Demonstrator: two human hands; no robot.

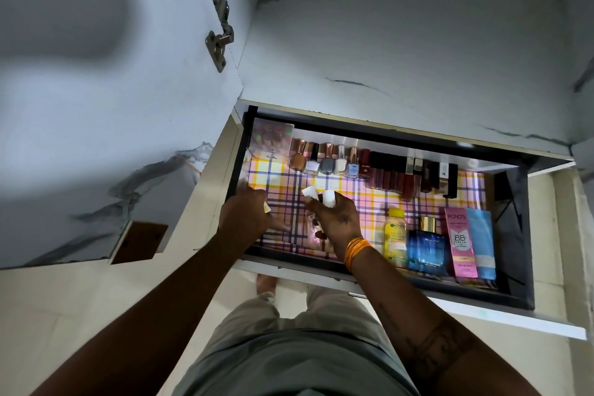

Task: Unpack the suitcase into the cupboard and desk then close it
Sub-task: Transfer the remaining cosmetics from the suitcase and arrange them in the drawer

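I saw right hand [334, 219] clutching small white-capped plastic cosmetic tubes [321, 196]: light, slick, squashy; best held mid-body. Left hand [246, 215] pinched small pale item, unclear.

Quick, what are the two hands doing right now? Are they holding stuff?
Left hand: curled around a small pale item, mostly hidden.
Right hand: gripping white-capped tubes over the open drawer.
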